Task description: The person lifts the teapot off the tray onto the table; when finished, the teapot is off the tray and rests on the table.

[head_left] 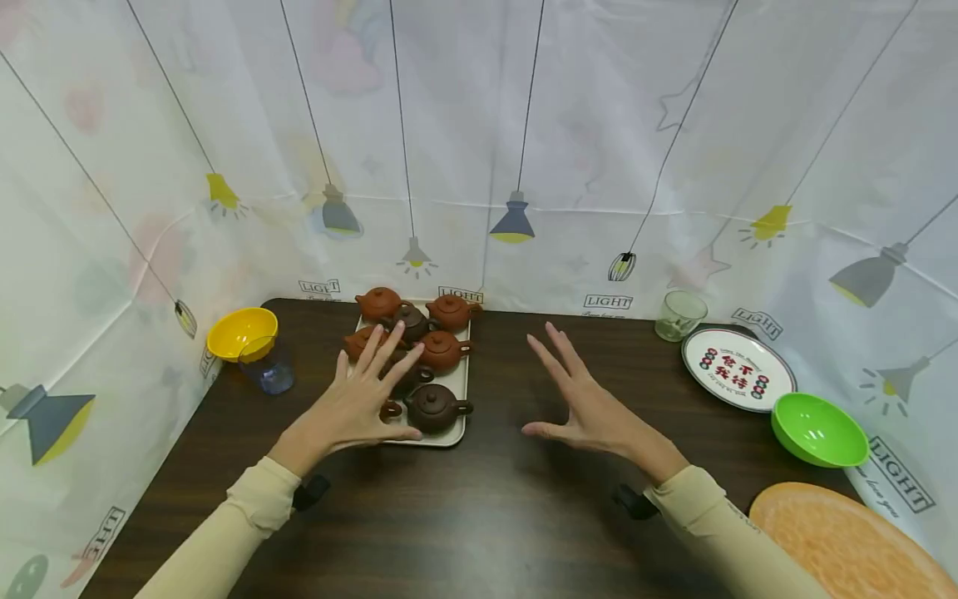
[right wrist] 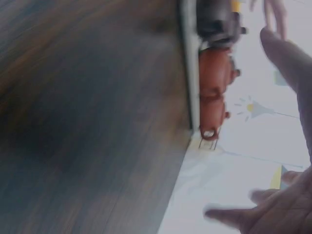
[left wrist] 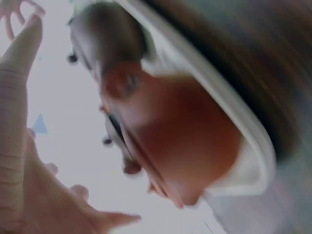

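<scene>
Head view: our left hand [head_left: 359,408] is spread flat, holding nothing, over the near-left teapots [head_left: 437,406] packed on the tray [head_left: 458,391], likely to reach one; our right hand [head_left: 591,408] hangs wide and empty over bare table [head_left: 509,499] right of the tray

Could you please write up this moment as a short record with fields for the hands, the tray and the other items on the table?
left hand: open, fingers spread, over the near left part of the tray
right hand: open, fingers spread, above bare table right of the tray, holding nothing
tray: pale, holds small clay teapots
left side: yellow bowl, blue cup
right side: glass, printed plate, green bowl, orange mat
table: dark wood
</scene>
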`<state>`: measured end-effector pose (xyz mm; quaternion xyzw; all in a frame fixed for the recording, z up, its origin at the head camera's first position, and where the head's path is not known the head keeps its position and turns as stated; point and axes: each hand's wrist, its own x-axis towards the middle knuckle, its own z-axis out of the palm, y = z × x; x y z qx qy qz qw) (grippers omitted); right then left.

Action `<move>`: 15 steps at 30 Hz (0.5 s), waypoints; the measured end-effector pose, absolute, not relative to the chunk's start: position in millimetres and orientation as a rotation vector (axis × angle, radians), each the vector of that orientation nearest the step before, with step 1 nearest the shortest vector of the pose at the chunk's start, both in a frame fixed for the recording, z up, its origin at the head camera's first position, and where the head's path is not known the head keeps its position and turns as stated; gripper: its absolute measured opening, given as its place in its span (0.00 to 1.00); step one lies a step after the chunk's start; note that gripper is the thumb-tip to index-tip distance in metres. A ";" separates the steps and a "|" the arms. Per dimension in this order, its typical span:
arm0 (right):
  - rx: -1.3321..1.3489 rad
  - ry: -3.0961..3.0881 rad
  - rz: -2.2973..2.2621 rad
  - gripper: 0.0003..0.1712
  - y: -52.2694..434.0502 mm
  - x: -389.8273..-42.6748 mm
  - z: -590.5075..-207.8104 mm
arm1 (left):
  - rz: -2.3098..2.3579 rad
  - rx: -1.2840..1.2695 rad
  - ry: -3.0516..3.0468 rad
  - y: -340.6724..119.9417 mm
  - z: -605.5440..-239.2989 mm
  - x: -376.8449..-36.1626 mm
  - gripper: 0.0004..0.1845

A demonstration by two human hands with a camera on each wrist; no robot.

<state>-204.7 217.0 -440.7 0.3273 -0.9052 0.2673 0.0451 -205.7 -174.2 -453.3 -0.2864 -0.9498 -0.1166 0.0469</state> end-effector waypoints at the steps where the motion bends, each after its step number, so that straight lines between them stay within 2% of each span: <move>1: 1.022 -2.734 0.922 0.72 213.0 -208.9 -438.9 | -0.429 -0.889 -2.917 -182.5 -451.3 -206.7 0.72; 4: 1.052 -2.658 1.220 0.68 201.0 -219.4 -437.2 | -0.635 -0.904 -2.990 -208.2 -449.4 -209.2 0.78; 8: 0.992 -2.659 1.582 0.55 181.3 -231.5 -445.8 | -0.769 -0.837 -3.085 -237.4 -455.5 -209.8 0.76; 12: 0.737 -2.753 1.968 0.32 154.8 -242.8 -463.3 | -0.729 -0.780 -3.096 -257.2 -469.6 -208.3 0.72; 15: 0.462 -2.782 2.236 0.27 135.7 -247.7 -476.9 | -0.680 -0.751 -3.096 -266.3 -480.4 -207.2 0.68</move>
